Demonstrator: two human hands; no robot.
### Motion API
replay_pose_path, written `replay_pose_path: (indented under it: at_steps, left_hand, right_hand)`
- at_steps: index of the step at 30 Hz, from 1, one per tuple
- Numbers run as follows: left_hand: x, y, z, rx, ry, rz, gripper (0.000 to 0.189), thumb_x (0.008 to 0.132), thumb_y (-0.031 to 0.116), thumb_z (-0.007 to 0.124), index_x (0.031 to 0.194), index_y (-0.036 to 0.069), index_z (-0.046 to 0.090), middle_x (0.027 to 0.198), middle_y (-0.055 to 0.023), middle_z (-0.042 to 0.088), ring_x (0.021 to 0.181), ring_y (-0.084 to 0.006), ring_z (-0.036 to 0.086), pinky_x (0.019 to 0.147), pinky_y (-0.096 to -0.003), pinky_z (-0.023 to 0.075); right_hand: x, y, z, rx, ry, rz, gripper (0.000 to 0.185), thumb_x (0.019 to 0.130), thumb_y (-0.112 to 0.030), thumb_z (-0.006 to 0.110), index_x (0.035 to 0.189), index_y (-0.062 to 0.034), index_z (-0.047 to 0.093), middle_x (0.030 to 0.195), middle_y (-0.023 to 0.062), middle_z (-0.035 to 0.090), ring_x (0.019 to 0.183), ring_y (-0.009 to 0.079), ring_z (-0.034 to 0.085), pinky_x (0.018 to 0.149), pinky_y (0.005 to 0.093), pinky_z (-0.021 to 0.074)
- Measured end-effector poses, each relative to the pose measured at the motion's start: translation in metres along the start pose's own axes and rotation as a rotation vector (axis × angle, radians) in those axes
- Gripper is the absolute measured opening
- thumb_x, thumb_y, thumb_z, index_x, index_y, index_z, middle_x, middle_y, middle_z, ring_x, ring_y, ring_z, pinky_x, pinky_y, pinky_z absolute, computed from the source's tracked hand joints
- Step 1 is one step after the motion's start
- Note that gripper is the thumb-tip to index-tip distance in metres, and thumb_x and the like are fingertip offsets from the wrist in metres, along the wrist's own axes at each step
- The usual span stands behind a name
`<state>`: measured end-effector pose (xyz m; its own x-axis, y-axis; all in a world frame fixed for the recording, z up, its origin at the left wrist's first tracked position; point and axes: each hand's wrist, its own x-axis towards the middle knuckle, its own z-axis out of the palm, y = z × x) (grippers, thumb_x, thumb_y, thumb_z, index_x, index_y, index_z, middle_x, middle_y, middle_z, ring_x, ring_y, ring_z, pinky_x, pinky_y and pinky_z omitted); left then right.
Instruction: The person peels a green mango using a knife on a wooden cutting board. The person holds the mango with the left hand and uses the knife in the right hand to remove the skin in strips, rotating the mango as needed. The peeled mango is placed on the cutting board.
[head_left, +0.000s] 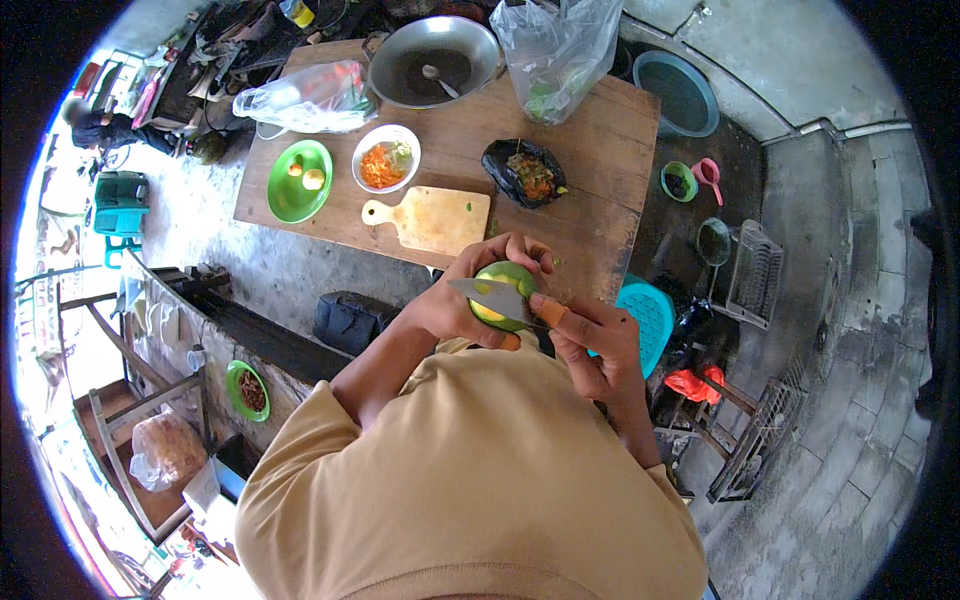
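Observation:
My left hand (454, 306) cups a round green fruit or vegetable (511, 273), partly peeled, with yellowish flesh showing in patches. A kitchen knife is in my right hand (600, 346), its handle hidden by the fingers. The broad metal blade (491, 300) lies across the near face of the fruit. Both hands are above the near edge of the wooden table (592, 142). Just beyond them rests a wooden cutting board (444, 219) with a few green scraps. To its upper left stands a white bowl (386, 159) of shredded orange and pale green vegetables.
A green bowl (300, 182) holds two pale pieces. A black plastic bag (523, 172) contains peelings. Farther back are a metal wok (434, 61) with a spoon and two clear plastic bags (311, 96). A turquoise stool (646, 326) stands at right. Someone (112, 129) is at far left.

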<state>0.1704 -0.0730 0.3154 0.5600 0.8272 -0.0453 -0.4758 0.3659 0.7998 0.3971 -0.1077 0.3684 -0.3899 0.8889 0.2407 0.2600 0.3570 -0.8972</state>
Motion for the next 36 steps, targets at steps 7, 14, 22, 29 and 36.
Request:
replay_pose_path:
  at_steps: [7,14,22,29,36]
  left_hand:
    - [0.006,-0.004,-0.005,-0.126,-0.197,0.017,0.080,0.048,0.011,0.095,0.120,0.005,0.062,0.131,-0.0135,0.057,0.131,-0.0268,0.054,0.110,-0.0412,0.0449]
    - [-0.009,-0.012,-0.013,-0.483,-0.263,-0.205,0.086,0.050,0.012,0.094,0.128,0.000,0.060,0.136,-0.0187,0.055,0.109,-0.0300,0.065,0.086,-0.0424,0.0555]
    - [-0.003,-0.014,-0.010,-0.561,-0.367,-0.193,0.090,0.050,0.014,0.090,0.131,-0.001,0.055,0.116,-0.0163,0.062,0.090,-0.0328,0.067,0.074,-0.0412,0.0507]
    - [0.006,-0.004,0.005,-0.565,-0.282,-0.310,0.091,0.050,0.013,0.090,0.131,-0.002,0.052,0.099,-0.0168,0.063,0.086,-0.0304,0.067,0.073,-0.0381,0.0504]
    - [0.014,-0.010,-0.011,-0.542,-0.394,-0.227,0.093,0.050,0.026,0.072,0.132,-0.013,0.053,0.090,-0.0224,0.063,0.072,-0.0292,0.059,0.061,-0.0361,0.0427]
  right_hand:
    - [0.002,-0.001,-0.005,0.297,-0.043,0.391,0.041,0.095,-0.036,0.077,0.119,-0.0036,0.074,0.095,0.0057,0.073,0.082,0.0111,0.061,0.072,0.0309,0.0502]
    - [0.003,0.011,-0.010,0.055,-0.230,0.624,0.038,0.095,-0.035,0.078,0.120,-0.0065,0.076,0.082,0.0016,0.070,0.074,0.0075,0.058,0.067,0.0261,0.0471]
    - [0.007,-0.003,-0.011,0.287,-0.060,0.547,0.032,0.090,-0.022,0.080,0.121,-0.0131,0.078,0.077,0.0032,0.065,0.062,0.0117,0.056,0.056,0.0244,0.0420]
    - [-0.003,0.015,-0.021,-0.004,-0.066,0.236,0.025,0.091,-0.030,0.081,0.107,-0.0108,0.080,0.073,0.0014,0.064,0.058,0.0119,0.054,0.053,0.0286,0.0405]
    - [-0.004,0.044,-0.032,-0.251,0.007,0.017,0.033,0.083,-0.015,0.082,0.116,-0.0188,0.081,0.066,0.0018,0.057,0.053,0.0205,0.054,0.045,0.0346,0.0389]
